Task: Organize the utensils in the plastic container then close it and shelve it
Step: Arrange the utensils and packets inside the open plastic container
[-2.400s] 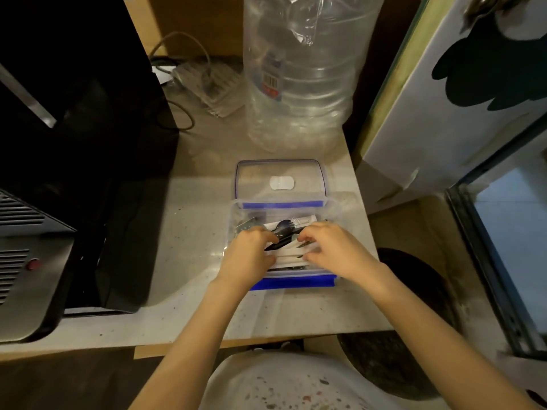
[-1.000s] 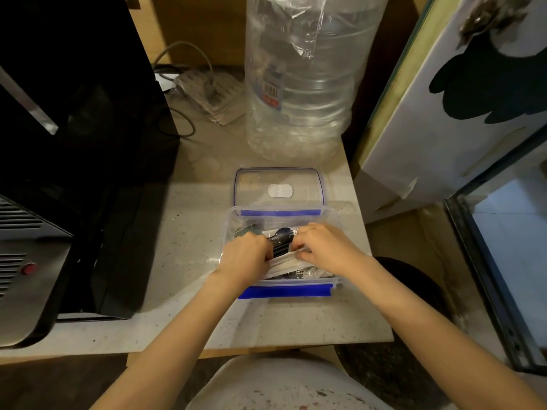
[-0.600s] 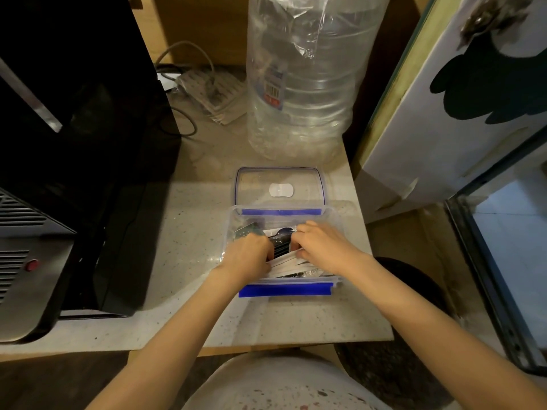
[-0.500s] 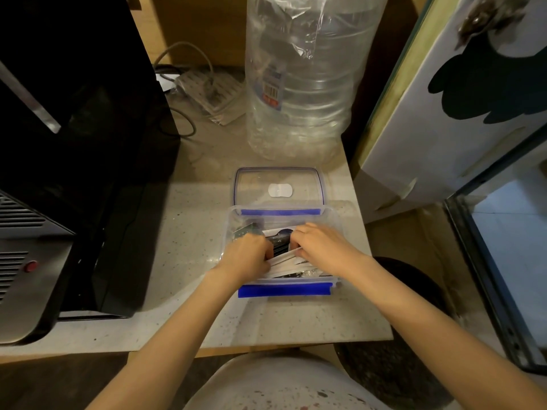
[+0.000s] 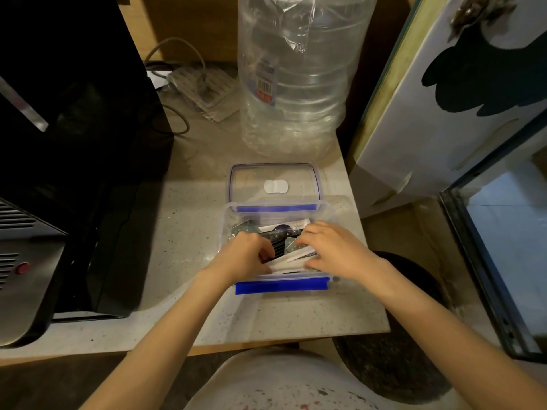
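Observation:
A clear plastic container [image 5: 281,284] with blue clip flaps stands open on the stone counter. Its clear lid [image 5: 274,184] lies flat just behind it, blue-edged with a white patch in the middle. Inside are wrapped utensils [image 5: 288,258]: white paper sleeves, a black spoon and foil packets. My left hand [image 5: 247,255] is inside at the left, fingers curled onto the end of a white sleeve. My right hand [image 5: 331,250] lies over the right part of the pile, fingers pressing on the sleeves. Much of the contents is hidden under both hands.
A large clear water jug [image 5: 296,72] stands behind the lid. A black appliance [image 5: 74,143] fills the left side. A power strip [image 5: 204,87] with cables lies at the back. A white cabinet door [image 5: 444,99] stands right; the counter edge [image 5: 296,338] is near me.
Both hands have stayed in the container, shifting the sleeves slightly. My right hand has spread a little to the right over the pile. The container and lid have not moved.

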### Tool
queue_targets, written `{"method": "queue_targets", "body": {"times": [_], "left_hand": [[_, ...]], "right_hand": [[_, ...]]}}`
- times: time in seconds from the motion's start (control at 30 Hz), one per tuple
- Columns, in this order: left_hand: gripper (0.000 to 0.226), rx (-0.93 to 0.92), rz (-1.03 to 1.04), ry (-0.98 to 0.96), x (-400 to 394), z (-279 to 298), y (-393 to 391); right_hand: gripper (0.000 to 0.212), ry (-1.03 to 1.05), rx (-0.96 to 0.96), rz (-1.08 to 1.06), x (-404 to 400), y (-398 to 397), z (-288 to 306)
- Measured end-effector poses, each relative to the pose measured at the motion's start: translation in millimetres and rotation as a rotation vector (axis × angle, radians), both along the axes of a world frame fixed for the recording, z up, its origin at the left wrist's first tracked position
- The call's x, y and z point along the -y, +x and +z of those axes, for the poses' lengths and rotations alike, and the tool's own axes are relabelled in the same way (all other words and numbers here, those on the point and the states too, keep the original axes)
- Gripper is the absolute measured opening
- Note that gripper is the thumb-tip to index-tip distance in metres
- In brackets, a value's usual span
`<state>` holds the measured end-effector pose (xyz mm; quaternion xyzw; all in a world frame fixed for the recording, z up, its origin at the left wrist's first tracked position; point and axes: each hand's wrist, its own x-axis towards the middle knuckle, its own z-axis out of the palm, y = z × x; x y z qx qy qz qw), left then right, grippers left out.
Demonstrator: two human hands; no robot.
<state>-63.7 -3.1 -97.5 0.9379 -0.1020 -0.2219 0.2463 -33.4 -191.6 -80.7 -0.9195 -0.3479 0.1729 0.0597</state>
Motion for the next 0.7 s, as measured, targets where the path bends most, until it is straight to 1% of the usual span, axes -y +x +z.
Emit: {"method": "queue_targets", "body": {"times": [0.1, 0.2, 0.3, 0.53, 0.7], "left_hand": [[0.03, -0.03, -0.002, 0.0, 1, -3, 5], [0.028, -0.027, -0.007, 0.008, 4, -6, 6], [0.027, -0.011, -0.01, 0.008, 4, -9, 5], [0.021, 0.047, 0.004, 0.014, 3, -12, 4], [0.02, 0.118, 0.035, -0.012, -2, -5, 2]], "right_hand": [[0.045, -0.064, 0.022, 0.033, -1, 4, 1], [0.039, -0.083, 0.038, 0.05, -2, 6, -1], [0.03, -0.071, 0.04, 0.052, -2, 6, -2], [0.022, -0.038, 0.009, 0.035, -4, 9, -1], [0.027, 0.028, 0.031, 0.032, -3, 14, 5]]}}
